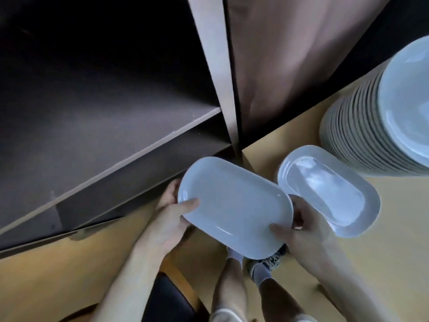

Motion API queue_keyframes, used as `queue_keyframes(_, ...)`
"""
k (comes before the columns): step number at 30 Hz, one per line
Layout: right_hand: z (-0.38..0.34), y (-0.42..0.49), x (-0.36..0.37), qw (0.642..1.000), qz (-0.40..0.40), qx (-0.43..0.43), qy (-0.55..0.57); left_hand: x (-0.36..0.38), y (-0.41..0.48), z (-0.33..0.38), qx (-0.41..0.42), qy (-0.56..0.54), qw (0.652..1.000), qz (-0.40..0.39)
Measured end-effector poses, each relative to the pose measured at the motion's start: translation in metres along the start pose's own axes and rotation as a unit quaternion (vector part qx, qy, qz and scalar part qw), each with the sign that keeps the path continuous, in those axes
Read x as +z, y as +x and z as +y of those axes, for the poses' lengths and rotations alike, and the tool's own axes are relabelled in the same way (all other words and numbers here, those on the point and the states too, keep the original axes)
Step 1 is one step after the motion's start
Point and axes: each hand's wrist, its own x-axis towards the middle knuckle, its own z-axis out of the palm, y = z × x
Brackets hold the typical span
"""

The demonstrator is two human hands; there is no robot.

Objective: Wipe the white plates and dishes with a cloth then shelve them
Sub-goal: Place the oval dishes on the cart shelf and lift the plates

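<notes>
Dark shelving [97,117] stood open; we gripped an oval dish [234,205] with left hand [171,219] and right hand [304,228], long axis slanting away from shelving, left hand nearer.

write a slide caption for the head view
Left hand and right hand hold a white oval platter by its edges, beside a second oval dish and a tall plate stack on the table.

Single head cam, wide-angle, pitched steeply down and close in. Left hand [171,219] and right hand [301,231] gripping the oval dish [234,205] sit just below frame centre. Shelving [116,135] fills up-left of the grip, plate stack [362,126] up-right of it, feet [267,261] straight beneath.
</notes>
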Motion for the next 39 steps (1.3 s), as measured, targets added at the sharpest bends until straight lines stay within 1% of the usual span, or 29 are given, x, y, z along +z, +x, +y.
queue_keyframes(3, -0.007, 0.008, 0.021, 0.995, -0.098, 0.013, -0.005, -0.034, -0.001, 0.001, -0.001, -0.034, 0.999, 0.0)
queue_keyframes(5, -0.006, 0.016, 0.033, 0.988, -0.15, 0.014, -0.017, -0.051, 0.005, 0.002, 0.0, -0.035, 0.999, 0.005)
queue_keyframes(8, -0.001, 0.032, 0.06, 0.984, -0.176, 0.011, -0.034, -0.061, 0.026, 0.002, 0.01, -0.029, 0.999, 0.043)
queue_keyframes(11, 0.007, 0.059, 0.092, 0.989, -0.148, 0.017, -0.024, -0.058, 0.06, 0.0, 0.017, -0.08, 0.993, 0.082)
queue_keyframes(15, 0.011, 0.107, 0.131, 0.994, -0.104, 0.022, 0.005, -0.059, 0.116, -0.002, 0.018, -0.114, 0.986, 0.119)
queue_keyframes(20, 0.021, 0.164, 0.165, 0.996, -0.075, 0.015, 0.04, -0.065, 0.172, -0.001, 0.032, -0.105, 0.986, 0.122)
queue_keyframes(22, 0.021, 0.18, 0.173, 0.996, -0.068, 0.016, 0.055, -0.066, 0.185, -0.004, 0.043, -0.078, 0.988, 0.125)
queue_keyframes(26, 0.017, 0.202, 0.186, 0.995, -0.055, 0.015, 0.087, -0.06, 0.196, -0.01, 0.06, 0.014, 0.993, 0.101)
queue_keyframes(30, 0.006, 0.213, 0.192, 0.994, -0.04, 0.007, 0.102, -0.054, 0.212, -0.002, 0.077, 0.064, 0.986, 0.133)
queue_keyframes(33, -0.004, 0.22, 0.196, 0.997, -0.018, -0.009, 0.08, -0.052, 0.228, 0.005, 0.071, 0.076, 0.984, 0.143)
queue_keyframes(36, -0.015, 0.231, 0.202, 0.998, 0.02, -0.038, 0.037, -0.049, 0.243, 0.014, 0.108, 0.101, 0.976, 0.161)
queue_keyframes(39, -0.024, 0.236, 0.208, 0.999, 0.039, -0.028, 0.015, -0.042, 0.251, 0.026, 0.134, 0.124, 0.967, 0.179)
